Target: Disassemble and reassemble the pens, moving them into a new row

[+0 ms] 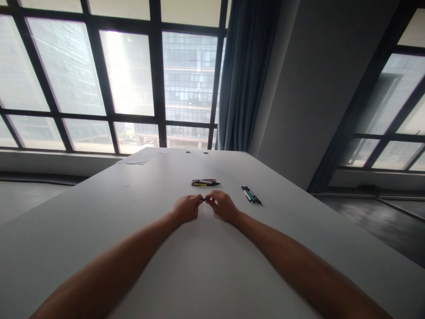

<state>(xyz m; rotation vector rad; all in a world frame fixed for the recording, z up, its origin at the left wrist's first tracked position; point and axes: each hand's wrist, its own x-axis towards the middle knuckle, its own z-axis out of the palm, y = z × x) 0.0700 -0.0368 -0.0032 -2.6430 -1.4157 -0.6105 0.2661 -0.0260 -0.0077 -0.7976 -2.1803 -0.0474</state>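
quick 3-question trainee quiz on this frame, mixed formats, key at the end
1. True or false: the left hand and right hand meet over the table, fingers pinching a small dark item between them.
2. Which lies farther to the person's right: A) the pile of pens with a yellow one, B) the green and dark pens?
3. Fill in: the flat sheet of paper lies at the table's far ___ corner.

Key: 1 true. 2 B. 3 left.
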